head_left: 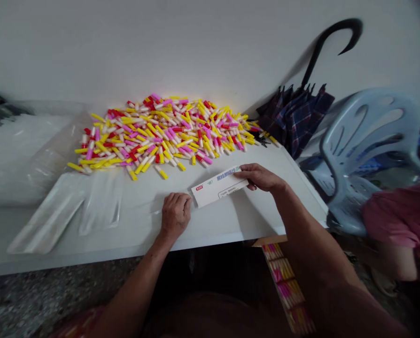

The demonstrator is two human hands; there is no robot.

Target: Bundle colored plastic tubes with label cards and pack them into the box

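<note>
Head view: printed card [219, 186] held by right hand [260, 177] over worktop [238, 218]

The right hand grips the card's right end between thumb and fingers, closed on it. The card lies low and tilted across the worktop, its white face printed in blue and red. The left hand [175, 216] rests palm down, fingers loosely curled, holding nothing; its fingertips reach the card's left end, though contact cannot be confirmed. Beyond the hands, a large heap of plastic tubes [160, 134] in yellow, pink, red and white lies against the wall [160, 47]. Clear plastic trays [48, 213] and a plastic bag [27, 159] occupy the left. A folded plaid umbrella [294, 117] with a black hooked handle leans at the far right corner, beside a blue plastic chair [358, 155]. A person's pink garment [400, 216] shows at right. Below the worktop edge sits a box of tubes [283, 281].
</note>
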